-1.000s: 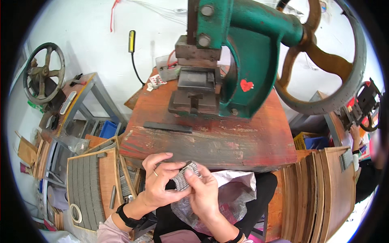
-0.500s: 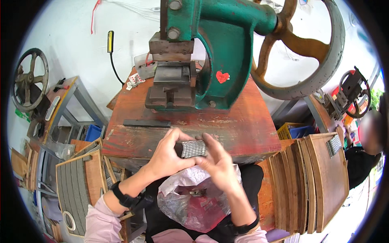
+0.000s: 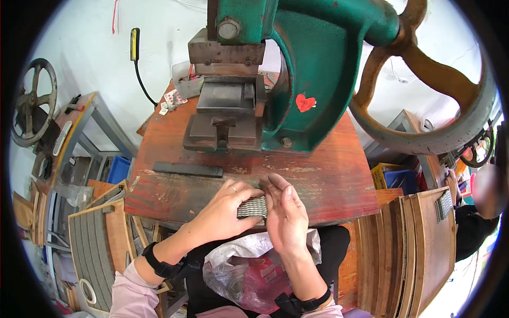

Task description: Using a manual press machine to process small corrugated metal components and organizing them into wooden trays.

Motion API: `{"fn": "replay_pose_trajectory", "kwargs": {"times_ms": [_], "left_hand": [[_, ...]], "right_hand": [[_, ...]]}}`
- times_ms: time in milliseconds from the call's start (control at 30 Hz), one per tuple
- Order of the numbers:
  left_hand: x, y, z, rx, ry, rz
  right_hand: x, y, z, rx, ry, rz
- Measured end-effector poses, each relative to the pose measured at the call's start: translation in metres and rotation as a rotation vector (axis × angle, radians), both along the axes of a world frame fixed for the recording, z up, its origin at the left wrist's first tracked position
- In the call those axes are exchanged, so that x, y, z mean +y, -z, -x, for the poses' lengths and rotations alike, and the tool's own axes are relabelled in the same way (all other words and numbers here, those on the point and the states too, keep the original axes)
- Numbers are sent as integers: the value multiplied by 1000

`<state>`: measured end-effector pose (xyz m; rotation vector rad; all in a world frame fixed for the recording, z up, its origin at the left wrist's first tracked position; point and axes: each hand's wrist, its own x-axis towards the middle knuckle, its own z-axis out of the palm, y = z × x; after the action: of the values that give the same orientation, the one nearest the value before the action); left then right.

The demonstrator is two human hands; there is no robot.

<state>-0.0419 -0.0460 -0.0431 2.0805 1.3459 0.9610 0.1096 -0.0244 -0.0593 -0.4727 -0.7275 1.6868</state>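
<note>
A stack of small grey metal pieces (image 3: 251, 208) rests on the near edge of the worn red workbench (image 3: 328, 185). My left hand (image 3: 225, 205) grips its left end. The flat palm of my right hand (image 3: 285, 214) presses against its right end, fingers straight and pointing away from me. A green hand press (image 3: 302, 79) with a dark die block (image 3: 225, 122) stands at the back of the bench. Below my wrists, in my lap, lies a clear plastic bag (image 3: 249, 270) with reddish contents.
A black flat bar (image 3: 188, 169) lies on the bench left of my hands. The press's big flywheel (image 3: 440, 100) overhangs the right side. Wooden trays of parts (image 3: 95, 238) stand left, more boards (image 3: 408, 249) right. Another person (image 3: 477, 212) sits at far right.
My hands have carried the stack from above my lap up onto the bench edge. The view has tilted and closed in on the press.
</note>
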Motion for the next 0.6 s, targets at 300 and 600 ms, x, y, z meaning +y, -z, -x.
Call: {"fn": "replay_pose_trajectory", "kwargs": {"times_ms": [300, 600], "left_hand": [[-1, 7, 7, -28, -14, -71], [0, 11, 9, -76, 20, -98]], "right_hand": [[-14, -1, -42, -1392, 295, -1229], [-15, 2, -55, -1609, 320, -1295]]}}
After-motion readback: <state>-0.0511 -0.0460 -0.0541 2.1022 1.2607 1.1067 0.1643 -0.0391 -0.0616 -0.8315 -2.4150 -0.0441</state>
